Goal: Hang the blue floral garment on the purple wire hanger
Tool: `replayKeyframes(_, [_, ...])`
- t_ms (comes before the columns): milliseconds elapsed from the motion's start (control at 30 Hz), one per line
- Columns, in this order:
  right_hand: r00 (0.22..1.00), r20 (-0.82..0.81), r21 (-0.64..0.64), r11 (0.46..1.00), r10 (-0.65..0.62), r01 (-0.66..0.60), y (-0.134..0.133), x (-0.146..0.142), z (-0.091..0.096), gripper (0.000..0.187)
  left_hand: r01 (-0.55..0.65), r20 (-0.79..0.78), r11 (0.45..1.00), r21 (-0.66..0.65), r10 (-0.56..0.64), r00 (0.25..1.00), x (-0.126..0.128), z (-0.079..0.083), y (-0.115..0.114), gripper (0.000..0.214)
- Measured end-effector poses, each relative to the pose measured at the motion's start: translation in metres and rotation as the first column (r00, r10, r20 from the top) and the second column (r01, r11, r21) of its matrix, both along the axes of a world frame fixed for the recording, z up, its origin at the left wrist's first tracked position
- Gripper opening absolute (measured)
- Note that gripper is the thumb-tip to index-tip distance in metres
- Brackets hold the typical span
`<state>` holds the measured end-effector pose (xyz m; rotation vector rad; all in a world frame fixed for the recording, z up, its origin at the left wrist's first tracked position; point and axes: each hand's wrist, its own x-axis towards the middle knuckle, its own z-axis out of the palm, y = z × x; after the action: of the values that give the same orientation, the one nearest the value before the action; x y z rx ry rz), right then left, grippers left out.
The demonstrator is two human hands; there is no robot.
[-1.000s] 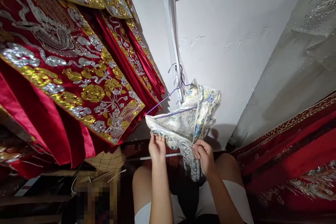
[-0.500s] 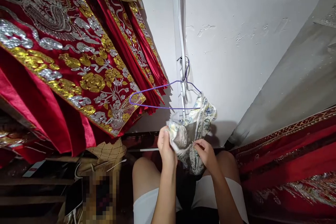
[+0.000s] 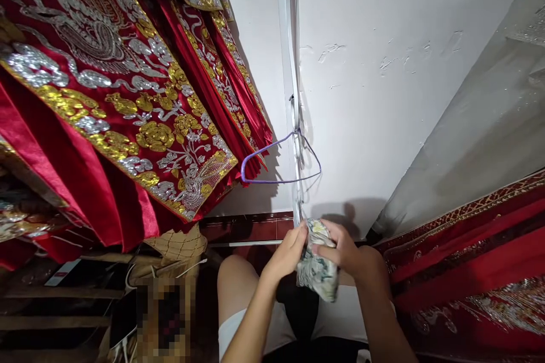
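A small floral garment (image 3: pixel 318 272), pale with green, blue and yellow print, is bunched between my two hands above my lap. My left hand (image 3: pixel 292 249) is closed on its left edge. On the other side my right hand (image 3: pixel 340 248) grips it, thumb lying across the front. The cloth hangs down below the fingers, and its exact kind is hard to make out in the folds. Above my hands, a purple wire hanger (image 3: pixel 276 182) hangs bare from a white strap or cable against the wall.
Red embroidered garments with gold and silver sequins (image 3: pixel 157 130) hang at the left. White cable (image 3: pixel 293 39) runs down the wall (image 3: pixel 361 96). A grey plastic sheet (image 3: pixel 464 119) and red fabric (image 3: pixel 468 261) are at the right. A wooden rack (image 3: pixel 55 323) stands lower left.
The floral garment has come off the purple hanger and is now gathered in both hands, lower down. The hanger has swung and hangs empty.
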<state>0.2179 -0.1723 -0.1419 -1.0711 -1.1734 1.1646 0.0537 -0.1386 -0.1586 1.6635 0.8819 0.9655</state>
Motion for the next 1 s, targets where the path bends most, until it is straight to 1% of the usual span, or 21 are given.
replayKeyframes(67, [0.995, 0.062, 0.118, 0.991, -0.077, 0.070, 0.010, 0.015, 0.017, 0.012, 0.098, -0.154, 0.995, -0.003, -0.097, 0.983, -0.015, -0.003, 0.006, 0.048])
replayKeyframes(100, [0.991, 0.051, 0.187, 0.976, -0.125, 0.113, 0.017, 0.023, 0.026, 0.012, 0.131, -0.207, 0.991, -0.007, -0.130, 0.970, -0.023, -0.002, 0.008, 0.048])
replayKeyframes(133, [0.980, 0.002, 0.248, 0.949, -0.201, 0.195, 0.025, 0.030, 0.035, 0.012, 0.147, -0.246, 0.989, -0.011, -0.145, 0.958, -0.033, 0.002, 0.009, 0.047])
replayKeyframes(167, [0.964, -0.066, 0.277, 0.924, -0.257, 0.266, 0.034, 0.037, 0.042, 0.012, 0.143, -0.273, 0.990, -0.013, -0.141, 0.952, -0.042, 0.007, 0.010, 0.045])
replayKeyframes(200, [0.948, -0.135, 0.274, 0.908, -0.290, 0.317, 0.045, 0.042, 0.049, 0.013, 0.130, -0.296, 0.991, -0.010, -0.128, 0.947, -0.053, 0.013, 0.010, 0.043])
replayKeyframes(233, [0.938, -0.184, 0.251, 0.908, -0.295, 0.335, 0.057, 0.046, 0.054, 0.015, 0.123, -0.324, 0.992, -0.010, -0.119, 0.938, -0.064, 0.020, 0.009, 0.041])
replayKeyframes(300, [0.946, -0.193, 0.174, 0.940, -0.261, 0.295, 0.082, 0.047, 0.058, 0.018, 0.127, -0.399, 0.992, -0.006, -0.118, 0.909, -0.086, 0.034, 0.009, 0.039])
replayKeyframes(367, [0.976, -0.107, 0.116, 0.972, -0.190, 0.202, 0.108, 0.041, 0.054, 0.020, 0.110, -0.442, 0.993, 0.040, -0.081, 0.893, -0.107, 0.043, 0.013, 0.034])
replayKeyframes(400, [0.987, -0.051, 0.111, 0.981, -0.154, 0.159, 0.119, 0.037, 0.049, 0.020, 0.077, -0.434, 0.993, 0.087, -0.032, 0.901, -0.117, 0.046, 0.018, 0.032])
replayKeyframes(467, [0.993, 0.054, 0.141, 0.985, -0.107, 0.099, 0.134, 0.031, 0.039, 0.020, -0.042, -0.346, 0.983, 0.176, 0.102, 0.933, -0.134, 0.047, 0.031, 0.027])
replayKeyframes(533, [0.981, 0.143, 0.202, 0.974, -0.134, 0.104, 0.139, 0.032, 0.030, 0.018, -0.196, -0.236, 0.967, 0.163, 0.231, 0.944, -0.144, 0.047, 0.049, 0.025])
replayKeyframes(600, [0.960, 0.189, 0.240, 0.958, -0.208, 0.160, 0.134, 0.042, 0.026, 0.020, -0.328, -0.195, 0.939, 0.102, 0.342, 0.919, -0.146, 0.051, 0.065, 0.024])
replayKeyframes(633, [0.951, 0.201, 0.252, 0.950, -0.236, 0.183, 0.129, 0.049, 0.026, 0.022, -0.367, -0.207, 0.924, 0.110, 0.383, 0.900, -0.144, 0.055, 0.072, 0.023])
replayKeyframes(667, [0.945, 0.208, 0.265, 0.944, -0.254, 0.195, 0.123, 0.056, 0.028, 0.025, -0.386, -0.232, 0.908, 0.162, 0.415, 0.880, -0.141, 0.060, 0.077, 0.021])
replayKeyframes(700, [0.941, 0.214, 0.277, 0.940, -0.261, 0.198, 0.117, 0.063, 0.030, 0.028, -0.383, -0.262, 0.889, 0.250, 0.443, 0.857, -0.137, 0.067, 0.080, 0.020])
replayKeyframes(767, [0.937, 0.242, 0.288, 0.941, -0.251, 0.177, 0.106, 0.072, 0.037, 0.032, -0.315, -0.328, 0.835, 0.451, 0.484, 0.812, -0.127, 0.084, 0.083, 0.021])
replayKeyframes(833, [0.930, 0.291, 0.273, 0.951, -0.227, 0.147, 0.097, 0.073, 0.042, 0.031, -0.221, -0.379, 0.783, 0.581, 0.501, 0.778, -0.114, 0.101, 0.084, 0.021])
replayKeyframes(867, [0.924, 0.318, 0.261, 0.957, -0.212, 0.129, 0.093, 0.070, 0.043, 0.031, -0.175, -0.394, 0.764, 0.621, 0.497, 0.773, -0.107, 0.109, 0.086, 0.018])
replayKeyframes(933, [0.915, 0.364, 0.248, 0.965, -0.173, 0.084, 0.086, 0.061, 0.044, 0.027, -0.096, -0.401, 0.737, 0.669, 0.467, 0.788, -0.095, 0.121, 0.093, 0.010])
replayKeyframes(967, [0.912, 0.383, 0.250, 0.967, -0.145, 0.048, 0.083, 0.057, 0.044, 0.023, -0.070, -0.394, 0.726, 0.684, 0.448, 0.802, -0.090, 0.125, 0.099, 0.015])
replayKeyframes(1000, [0.908, 0.404, 0.257, 0.966, -0.111, 0.004, 0.079, 0.053, 0.044, 0.017, -0.050, -0.389, 0.719, 0.693, 0.431, 0.814, -0.086, 0.127, 0.106, 0.024])
